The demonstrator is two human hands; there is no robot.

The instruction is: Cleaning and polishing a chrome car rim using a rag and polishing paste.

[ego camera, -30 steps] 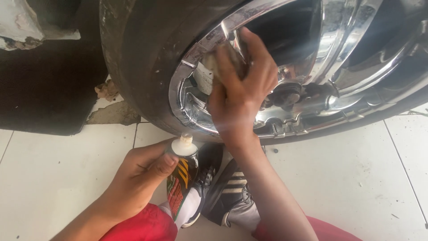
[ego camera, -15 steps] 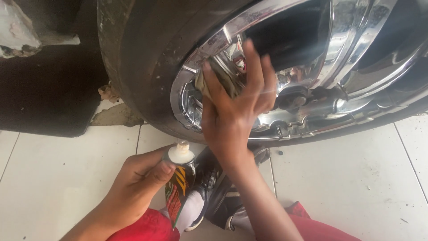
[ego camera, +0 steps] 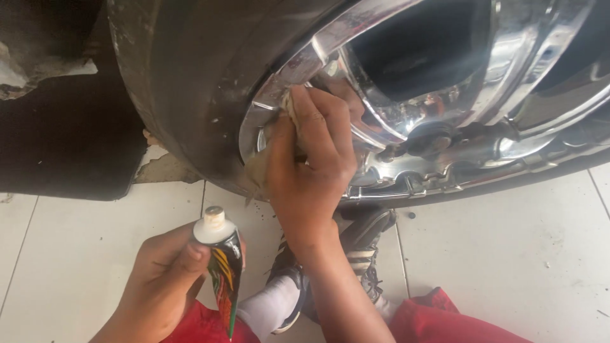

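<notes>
tyre (ego camera: 184, 89) upright on tiled floor (ego camera: 508, 254) | chrome rim (ego camera: 483, 82) inside tyre | right hand (ego camera: 311, 171) grip clenched on tan cloth (ego camera: 289, 105), pressed against rim edge | left hand (ego camera: 168, 279) grip grasping uncapped tube (ego camera: 222, 267), nozzle up, contents unseen

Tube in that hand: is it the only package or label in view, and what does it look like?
Tube: the only package, held in the left hand low over the white floor tiles; slim, squeezed flat, dark label with red, yellow and green streaks, open white neck on top.
No signs or screens.
</notes>
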